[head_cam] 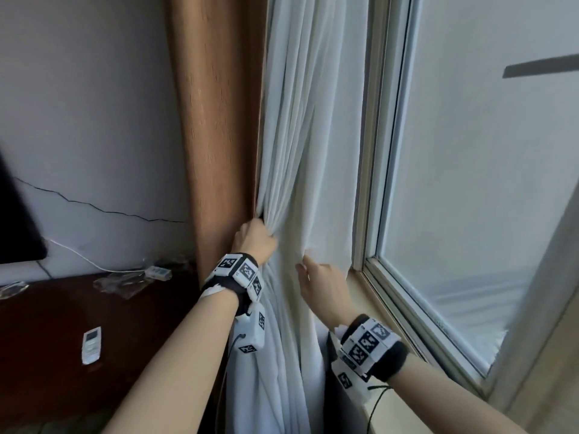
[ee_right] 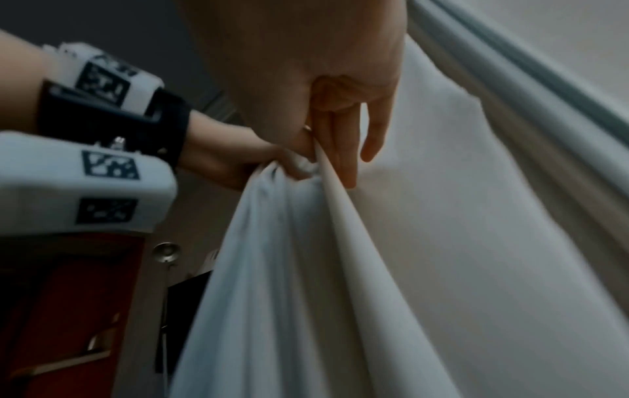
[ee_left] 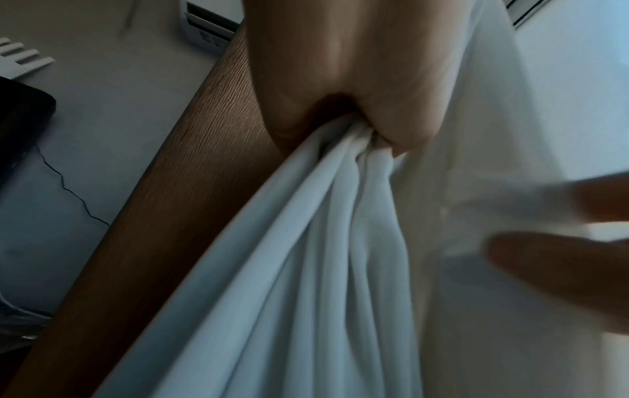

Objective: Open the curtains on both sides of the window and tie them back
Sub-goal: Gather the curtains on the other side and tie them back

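Note:
A white sheer curtain hangs gathered at the window's left side, beside a brown curtain. My left hand grips the bunched white folds at about sill height, fingers curled round them. Just to its right, my right hand pinches one loose fold of the same white curtain between thumb and fingers. In the left wrist view the brown curtain lies behind the white folds. No tie-back is in view.
The window pane and its pale frame are uncovered on the right. At the left stands a dark wooden table with a white remote, a power strip and a dark screen.

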Tool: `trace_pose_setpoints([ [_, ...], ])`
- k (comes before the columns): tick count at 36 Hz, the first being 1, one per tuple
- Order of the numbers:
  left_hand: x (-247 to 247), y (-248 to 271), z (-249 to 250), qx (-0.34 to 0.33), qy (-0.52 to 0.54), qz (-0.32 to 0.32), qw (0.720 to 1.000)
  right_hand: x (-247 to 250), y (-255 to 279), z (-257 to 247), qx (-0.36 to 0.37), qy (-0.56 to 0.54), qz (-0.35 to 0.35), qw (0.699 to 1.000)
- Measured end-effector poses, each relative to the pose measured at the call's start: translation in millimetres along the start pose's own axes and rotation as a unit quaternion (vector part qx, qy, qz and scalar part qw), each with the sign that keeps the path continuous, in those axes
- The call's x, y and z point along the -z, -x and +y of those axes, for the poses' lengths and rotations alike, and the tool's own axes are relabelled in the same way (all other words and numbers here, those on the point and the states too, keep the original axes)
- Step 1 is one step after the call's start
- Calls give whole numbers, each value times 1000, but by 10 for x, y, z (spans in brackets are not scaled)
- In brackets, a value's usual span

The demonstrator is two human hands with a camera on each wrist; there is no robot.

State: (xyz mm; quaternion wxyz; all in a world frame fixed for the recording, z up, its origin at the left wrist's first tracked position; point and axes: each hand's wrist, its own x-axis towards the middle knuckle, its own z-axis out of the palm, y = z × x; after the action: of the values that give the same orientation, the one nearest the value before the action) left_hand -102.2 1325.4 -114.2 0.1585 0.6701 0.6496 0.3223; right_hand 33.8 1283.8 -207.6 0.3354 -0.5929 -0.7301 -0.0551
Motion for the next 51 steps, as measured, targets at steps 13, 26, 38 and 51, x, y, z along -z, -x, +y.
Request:
trace_pose_setpoints([
  [13, 2, 123, 107, 18, 68, -69, 995, -139, -82, -444, 36, -17, 4, 999],
  [26, -23, -43, -6, -14, -8, -21, 1000, -182, -405, 360, -155, -318, 85, 931],
  [38, 0, -89, 0, -7, 6, -5, 1000, -684, -589, -116, -203, -479, -96, 849],
  [51, -13, -97, -53, -6, -3, 1, 1000, -950, -556, 231, -125, -146, -151, 970],
])
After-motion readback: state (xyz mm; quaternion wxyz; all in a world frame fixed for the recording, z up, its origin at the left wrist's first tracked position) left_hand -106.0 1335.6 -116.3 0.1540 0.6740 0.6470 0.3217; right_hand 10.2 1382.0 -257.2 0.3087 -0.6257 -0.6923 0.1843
